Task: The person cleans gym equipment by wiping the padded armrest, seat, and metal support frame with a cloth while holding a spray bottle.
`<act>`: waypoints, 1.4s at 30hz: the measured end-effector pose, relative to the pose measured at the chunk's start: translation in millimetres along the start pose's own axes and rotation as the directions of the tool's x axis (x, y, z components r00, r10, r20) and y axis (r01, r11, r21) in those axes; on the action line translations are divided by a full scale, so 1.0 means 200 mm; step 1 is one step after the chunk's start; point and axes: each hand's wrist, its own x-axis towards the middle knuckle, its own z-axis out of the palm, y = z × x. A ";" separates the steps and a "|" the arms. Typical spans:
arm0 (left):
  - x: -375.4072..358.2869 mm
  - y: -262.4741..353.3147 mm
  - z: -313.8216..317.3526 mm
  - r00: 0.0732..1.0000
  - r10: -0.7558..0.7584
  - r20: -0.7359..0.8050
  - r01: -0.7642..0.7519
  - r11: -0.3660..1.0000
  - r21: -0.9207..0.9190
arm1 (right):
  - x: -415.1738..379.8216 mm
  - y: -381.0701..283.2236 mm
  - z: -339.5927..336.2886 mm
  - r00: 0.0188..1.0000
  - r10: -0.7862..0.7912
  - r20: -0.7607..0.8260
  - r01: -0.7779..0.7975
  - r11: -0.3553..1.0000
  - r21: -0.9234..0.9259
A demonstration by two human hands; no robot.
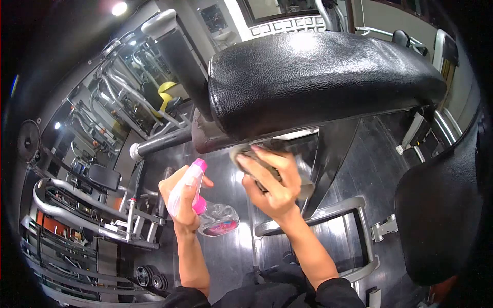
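My left hand (182,192) is wrapped round the neck of a clear spray bottle (218,219) with a pink trigger head, tilted with its base to the right. In my right hand (275,179) is a crumpled grey cloth (245,154), partly hidden by my fingers and somewhat blurred. That hand is right under the lower edge of a black padded bench cushion (323,77). A smaller dark pad (205,134) shows beneath the cushion's left end, above the bottle.
A dark upright post (336,159) supports the bench, with a grey tubular frame (334,208) low in front of me. Another black pad (441,210) stands close on the right. Gym machines (97,215) and weight plates (149,277) are at the left.
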 end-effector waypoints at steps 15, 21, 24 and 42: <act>-0.04 -0.04 -0.13 0.999 0.000 -0.043 0.003 0.997 0.078 | -0.06 -0.08 0.22 0.998 0.067 -0.011 -0.067 0.997 -0.048; -0.08 -0.08 -0.13 0.999 0.016 -0.039 -0.015 1.000 0.024 | -0.07 -0.17 0.29 0.991 0.132 -0.005 -0.132 0.991 -0.021; -0.08 -0.10 -0.15 1.000 -0.011 0.005 0.011 0.999 0.043 | -0.05 -0.18 0.31 0.993 0.061 0.102 -0.058 0.998 -0.033; -0.01 -0.08 0.03 0.981 0.095 0.167 -0.088 0.995 -0.052 | -0.06 0.16 0.04 0.989 -0.145 -0.009 0.141 0.977 -0.159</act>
